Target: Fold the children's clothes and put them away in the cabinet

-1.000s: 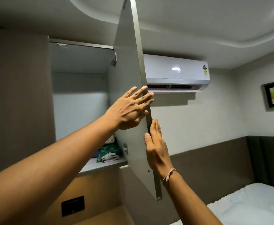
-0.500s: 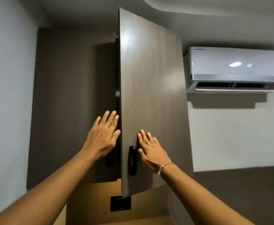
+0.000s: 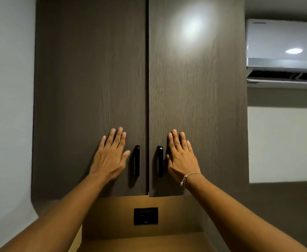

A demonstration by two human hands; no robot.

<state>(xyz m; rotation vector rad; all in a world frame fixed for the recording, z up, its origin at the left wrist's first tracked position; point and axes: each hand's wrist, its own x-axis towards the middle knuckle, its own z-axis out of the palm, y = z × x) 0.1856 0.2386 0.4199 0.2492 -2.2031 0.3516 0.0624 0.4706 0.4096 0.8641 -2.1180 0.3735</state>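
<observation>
Pale walls frame a tall dark wood-grain cabinet [image 3: 140, 70] whose two doors meet at a thin seam running toward 12 o'clock, with an air conditioner [image 3: 283, 53] mounted high at 2 o'clock. Your left hand [image 3: 110, 159] lies flat on the left door [image 3: 91, 79], fingers [image 3: 119, 137] spread and holding nothing, just beside the left handle [image 3: 137, 160] at its 3 o'clock. Your right hand [image 3: 182, 159] mirrors it on the right door [image 3: 198, 88], palm down and empty, a thin string bracelet [image 3: 188, 177] on the wrist, the right handle [image 3: 160, 160] touching or nearly touching the thumb at its 9 o'clock. Below, at 6 o'clock, a black switch plate [image 3: 145, 216] sits in a lighter wooden panel [image 3: 176, 211].

No children's clothes show anywhere; with both doors looking shut, they are hidden, and whether they lie behind the doors cannot be told. Judged from this, the task seems at its closing step.

The bottom edges of the two doors do not quite line up at the seam, so one door may not be fully seated; lifting your palms too soon could let it swing out. A sleeve or hem caught inside the gap would cause the same. Pressing unevenly could also slide a thumb against a handle.
</observation>
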